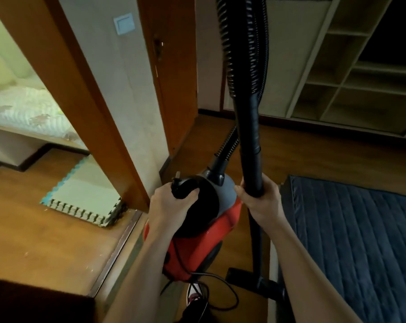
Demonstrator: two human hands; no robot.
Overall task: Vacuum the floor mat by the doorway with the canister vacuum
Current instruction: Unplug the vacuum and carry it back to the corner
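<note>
Left hand clasps the canister by its top handle, probably heavy and rigid, best lifted there; right hand grasps the stiff wand; the mat lies well left of both.

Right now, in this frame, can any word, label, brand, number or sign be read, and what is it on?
None readable.
Red canister vacuum, gripped by the left hand: no brand or label shows.
Black wand, gripped by the right hand: no print shows.
Wall switch: blank plate.
</note>
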